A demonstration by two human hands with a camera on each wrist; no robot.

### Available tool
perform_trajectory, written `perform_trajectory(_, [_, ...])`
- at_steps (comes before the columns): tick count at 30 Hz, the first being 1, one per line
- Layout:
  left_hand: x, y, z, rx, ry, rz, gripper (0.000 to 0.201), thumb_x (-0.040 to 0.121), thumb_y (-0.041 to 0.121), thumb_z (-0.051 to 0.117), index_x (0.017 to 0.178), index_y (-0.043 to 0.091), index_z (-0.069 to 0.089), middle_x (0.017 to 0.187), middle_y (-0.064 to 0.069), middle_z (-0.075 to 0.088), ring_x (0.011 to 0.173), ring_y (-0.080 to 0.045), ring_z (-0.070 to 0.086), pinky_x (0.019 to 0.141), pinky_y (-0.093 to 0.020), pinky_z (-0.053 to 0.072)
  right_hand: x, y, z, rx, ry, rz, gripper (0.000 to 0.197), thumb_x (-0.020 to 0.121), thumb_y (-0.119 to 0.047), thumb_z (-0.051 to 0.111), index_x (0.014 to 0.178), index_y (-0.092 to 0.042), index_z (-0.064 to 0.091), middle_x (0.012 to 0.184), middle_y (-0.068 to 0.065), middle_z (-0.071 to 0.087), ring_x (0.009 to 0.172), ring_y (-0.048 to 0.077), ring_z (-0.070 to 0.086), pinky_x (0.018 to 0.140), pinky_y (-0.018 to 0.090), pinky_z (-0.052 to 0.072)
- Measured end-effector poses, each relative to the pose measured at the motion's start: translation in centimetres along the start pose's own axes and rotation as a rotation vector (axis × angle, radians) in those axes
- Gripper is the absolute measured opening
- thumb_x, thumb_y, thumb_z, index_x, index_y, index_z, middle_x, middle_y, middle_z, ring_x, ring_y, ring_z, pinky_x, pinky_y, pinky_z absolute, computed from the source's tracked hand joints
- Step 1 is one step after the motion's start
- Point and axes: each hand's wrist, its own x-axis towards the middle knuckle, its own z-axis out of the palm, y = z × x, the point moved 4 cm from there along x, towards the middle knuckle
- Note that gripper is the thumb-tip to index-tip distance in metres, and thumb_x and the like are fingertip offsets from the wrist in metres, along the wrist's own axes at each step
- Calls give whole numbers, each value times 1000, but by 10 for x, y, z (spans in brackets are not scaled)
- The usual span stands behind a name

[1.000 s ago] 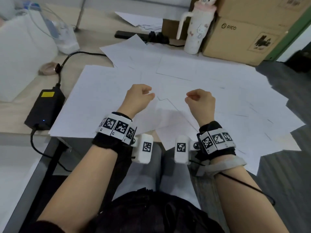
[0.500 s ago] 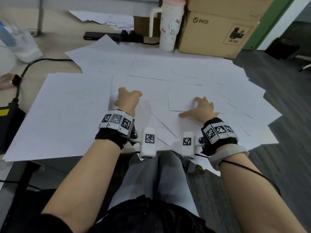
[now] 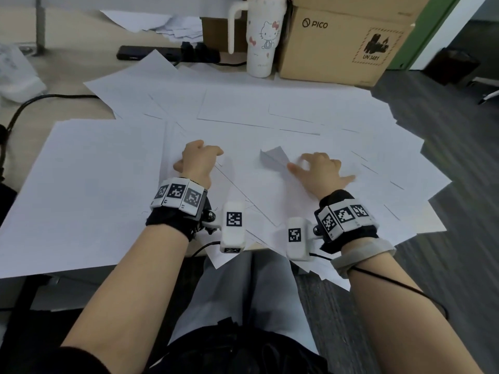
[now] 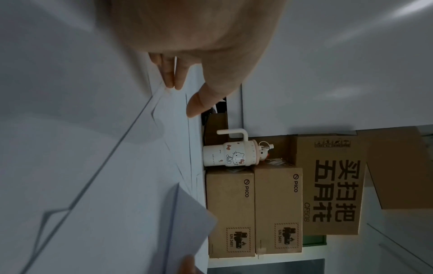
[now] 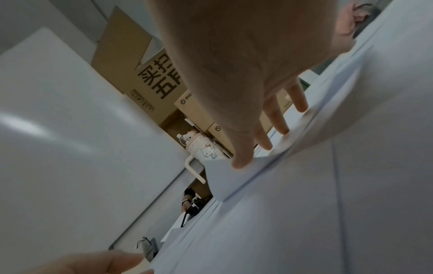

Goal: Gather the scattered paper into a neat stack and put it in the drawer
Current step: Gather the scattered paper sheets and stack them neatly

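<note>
A light wooden tabletop [image 3: 67,76] is almost covered by a big mess of plain white paper sheets [image 3: 270,117]. The sheets lie flat and overlap every which way, and some hang over the near edge and the right edge.

The left hand [image 3: 198,163] sits on the paper near the middle. Its fingers [image 4: 169,74] are bent down with the tips pressing on the sheets, and it does not grip any. The right hand [image 3: 318,171] sits just to the right of it, spread wide on the paper. Its fingertips [image 5: 264,144] push on a sheet, and one white paper corner [image 3: 272,156] stands up bent beside the thumb. I cannot tell if the thumb pinches that corner.

At the far side of the tabletop stands a white plastic cup with a handle and a cartoon cat [image 3: 263,41]. Right beside it are brown cardboard boxes [image 3: 343,41] with black print. A black power strip [image 3: 167,54] lies behind the paper. A black cable [image 3: 40,99] runs along the left side. More loose white paper [image 3: 162,21] lies farther back. The floor [image 3: 459,211] on the right is dark grey, and a green wall strip [image 3: 434,25] stands behind the boxes.
</note>
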Motion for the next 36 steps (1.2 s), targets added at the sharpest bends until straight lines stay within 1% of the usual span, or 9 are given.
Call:
perform_trajectory(3, [-1, -1, 1, 30, -4, 31, 53, 89, 20, 61, 139, 22, 43, 141, -2, 34, 134, -24, 27, 88, -28, 33, 2, -4, -2, 39, 90, -57, 26, 98, -43, 41, 104, -30, 62, 123, 2, 58, 129, 28, 35, 104, 72, -5])
perform_trajectory(5, [0, -2, 2, 8, -11, 37, 52, 88, 20, 61, 137, 24, 44, 141, -1, 34, 134, -23, 29, 89, -27, 33, 5, -9, -2, 98, 118, -133, 27, 101, -30, 40, 98, -20, 65, 106, 5, 62, 114, 29, 46, 109, 61, 11])
perform_trajectory(7, [-1, -2, 3, 4, -15, 45, 51, 88, 19, 61, 136, 24, 45, 140, -1, 34, 134, -22, 28, 90, -27, 33, 9, -12, -4, 216, 141, -221, 28, 99, -18, 41, 76, -14, 56, 77, 7, 56, 83, 31, 50, 82, 37, 38])
perform_trajectory(8, [-1, -2, 3, -4, -14, 44, 52, 88, 19, 61, 137, 24, 44, 141, -1, 34, 134, -22, 27, 90, -27, 33, 9, -13, -8, 271, 176, -239, 31, 98, -14, 42, 67, -14, 48, 65, 5, 48, 72, 30, 45, 66, 31, 33])
perform_trajectory(19, [-6, 9, 15, -222, -25, 92, 44, 93, 30, 56, 135, 18, 49, 133, 0, 49, 130, -19, 36, 85, -21, 37, -22, -20, -56, 631, 728, -374, 22, 94, -9, 45, 87, 4, 62, 58, -19, 37, 53, 14, 36, 52, 25, 27])
perform_trajectory(22, [-7, 18, 20, -398, -89, 50, 33, 95, 25, 55, 126, 13, 54, 119, -1, 60, 106, -17, 59, 79, -25, 47, -29, -18, -60, 649, 756, -390, 22, 94, -10, 45, 86, 3, 62, 56, -19, 37, 48, 4, 35, 50, 16, 26])
perform_trajectory(27, [-5, 30, 17, -650, -55, 72, 4, 91, 7, 61, 88, 10, 62, 84, -3, 63, 65, -15, 63, 54, -19, 47, -33, -12, -51, 626, 643, -451, 19, 95, -11, 48, 87, 0, 61, 54, -15, 39, 47, 6, 36, 50, 22, 27])
perform_trajectory(31, [-18, 40, 19, -605, -101, 193, 14, 91, 2, 58, 84, 11, 66, 91, -1, 66, 83, -14, 62, 66, -17, 53, -36, -11, -35, 571, 367, -520, 13, 90, -12, 58, 84, -5, 66, 69, 3, 64, 64, 19, 59, 62, 35, 47])
perform_trajectory(36, [-42, 40, 21, -485, -166, 233, 19, 89, -6, 54, 82, 6, 68, 93, -10, 68, 85, -20, 68, 64, -17, 54, -46, -7, -19, 586, 101, -518, 6, 83, -7, 69, 78, -8, 72, 76, -2, 69, 78, 17, 68, 80, 42, 55])
